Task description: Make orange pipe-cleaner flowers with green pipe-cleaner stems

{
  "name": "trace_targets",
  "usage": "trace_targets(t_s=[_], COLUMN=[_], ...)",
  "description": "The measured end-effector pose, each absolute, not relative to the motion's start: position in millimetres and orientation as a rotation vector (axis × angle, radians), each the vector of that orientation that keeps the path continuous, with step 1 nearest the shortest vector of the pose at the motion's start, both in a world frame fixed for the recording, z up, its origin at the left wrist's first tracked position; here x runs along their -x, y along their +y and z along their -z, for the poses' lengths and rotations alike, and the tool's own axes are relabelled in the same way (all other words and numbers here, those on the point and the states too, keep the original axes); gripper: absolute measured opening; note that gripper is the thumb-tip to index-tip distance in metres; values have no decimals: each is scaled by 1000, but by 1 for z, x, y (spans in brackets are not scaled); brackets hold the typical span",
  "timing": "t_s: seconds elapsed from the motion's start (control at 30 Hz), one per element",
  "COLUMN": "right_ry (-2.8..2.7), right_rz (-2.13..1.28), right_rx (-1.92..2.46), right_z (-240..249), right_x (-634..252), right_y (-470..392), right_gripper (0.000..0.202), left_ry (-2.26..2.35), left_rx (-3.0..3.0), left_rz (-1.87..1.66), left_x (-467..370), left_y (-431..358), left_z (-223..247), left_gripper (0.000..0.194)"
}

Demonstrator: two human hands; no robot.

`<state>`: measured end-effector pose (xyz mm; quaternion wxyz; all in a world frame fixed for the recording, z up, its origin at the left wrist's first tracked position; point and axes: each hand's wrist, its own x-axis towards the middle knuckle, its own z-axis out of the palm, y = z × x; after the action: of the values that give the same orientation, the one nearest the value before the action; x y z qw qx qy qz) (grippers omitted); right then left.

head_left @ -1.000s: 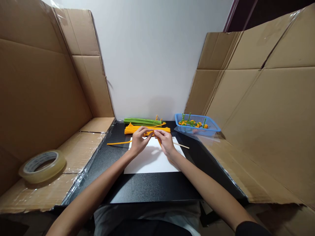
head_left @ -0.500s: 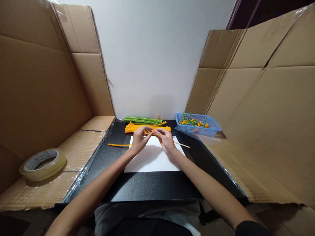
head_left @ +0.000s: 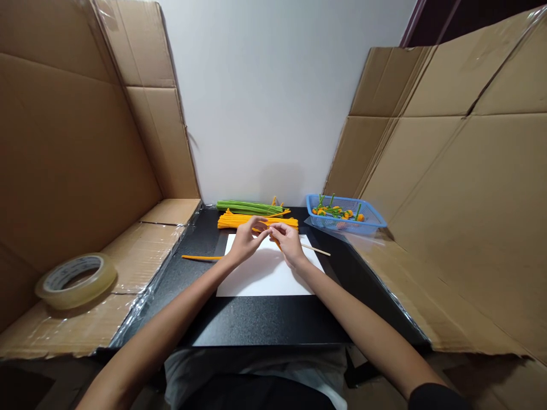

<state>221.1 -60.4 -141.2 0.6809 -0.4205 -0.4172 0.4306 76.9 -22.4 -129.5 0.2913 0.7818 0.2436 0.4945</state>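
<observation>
Right hand (head_left: 289, 242): pinching an orange strip (head_left: 277, 244) above the white paper (head_left: 265, 286).
Left hand (head_left: 244, 241): curved, thumb close by; cannot tell whether gripping.
Strip work: seemingly bending or twisting; probably calls next for steady fingertip control.

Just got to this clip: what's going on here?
A person works with both hands in front of them, fingertips close together above a white sheet on a black table. The right hand pinches an orange strip; the left hand is right beside it, its exact grip hard to make out. Behind the hands lie an orange bundle and a green bundle. To the right, a blue basket holds small orange-and-green pieces.
</observation>
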Motion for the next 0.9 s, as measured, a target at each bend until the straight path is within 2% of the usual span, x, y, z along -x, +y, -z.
trace_targets(t_s=[0.3, 0.6, 0.9], right_ry=[-1010, -1059, -1091], right_rz=[-944, -911, -957], right_rx=[981, 942, 928], right_z=[136, 136, 133], right_x=[-227, -227, -226], right_y=[-61, -59, -62], right_gripper=[26, 27, 32], left_ry=[613, 723, 734], left_rx=[-2302, -1998, -1600], left_rz=[-1338, -1280, -961], left_x=[-68, -72, -73], left_y=[-11, -9, -7], left_z=[126, 129, 127], left_gripper=[15, 36, 41])
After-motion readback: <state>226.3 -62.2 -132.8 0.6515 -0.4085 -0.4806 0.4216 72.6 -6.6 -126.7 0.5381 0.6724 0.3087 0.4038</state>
